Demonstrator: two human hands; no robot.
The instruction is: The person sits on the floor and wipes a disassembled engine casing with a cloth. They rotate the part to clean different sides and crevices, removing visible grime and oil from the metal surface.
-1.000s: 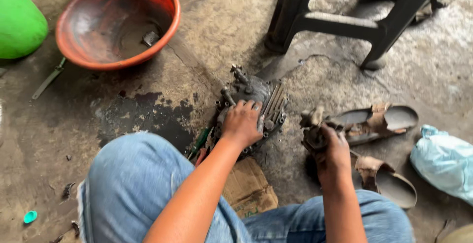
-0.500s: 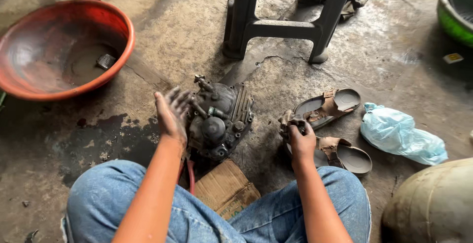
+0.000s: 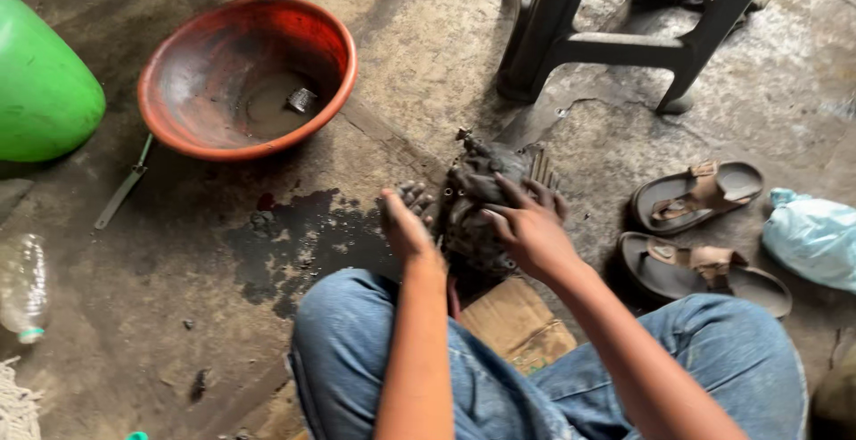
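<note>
Going left to right: a green plastic container [image 3: 40, 92] sits at the far left edge, with a clear bottle [image 3: 24, 287] lying on the floor below it. Next is a grimy orange basin [image 3: 248, 74] with some murky liquid and one small metal part [image 3: 301, 99] sitting in it, so looks like at least one piece is off and soaking. A dark oily stain [image 3: 294, 239] spreads over the concrete floor [image 3: 419, 57] in front of it.

The person's left hand [image 3: 406, 222] is open, greasy fingers spread against the left side of the finned engine part [image 3: 477, 208]. The right hand [image 3: 528, 226] is pressed on top of it, fingers curled over, gripping it. The part rests on the floor just ahead of the knees and looks mostly intact, so plenty of stripping or cleaning seems left.

Cardboard [image 3: 517, 324] underneath, dark stool legs [image 3: 615, 48] behind, sandals [image 3: 700, 195] and a pale blue bag [image 3: 816, 239] to the right. Rough workshop floor, pretty dirty.
</note>
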